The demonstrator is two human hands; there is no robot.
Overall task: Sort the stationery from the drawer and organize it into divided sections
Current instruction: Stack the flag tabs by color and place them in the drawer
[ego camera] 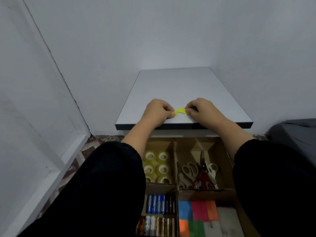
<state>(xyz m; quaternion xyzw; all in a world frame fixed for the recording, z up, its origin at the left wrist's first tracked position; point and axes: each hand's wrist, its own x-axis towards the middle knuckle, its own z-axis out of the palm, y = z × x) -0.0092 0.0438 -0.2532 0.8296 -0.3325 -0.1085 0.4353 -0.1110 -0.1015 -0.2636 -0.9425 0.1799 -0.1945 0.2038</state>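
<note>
Head view shows the yellow sticky strip (181, 111) lying crosswise near the worktop (179, 86) front edge, left hand (158, 110) and right hand (201, 108) each pinching one end, equally near, drawer (176, 168) below.

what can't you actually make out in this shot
- Head view: the yellow strips are partly covered by the fingertips of the left hand and right hand; whether they are one piece or two is unclear.
- Battery labels: too small and blurred.
- Tape rolls: left side hidden by the black sleeve.
- Sticky notes: cut off by the bottom edge.
</note>
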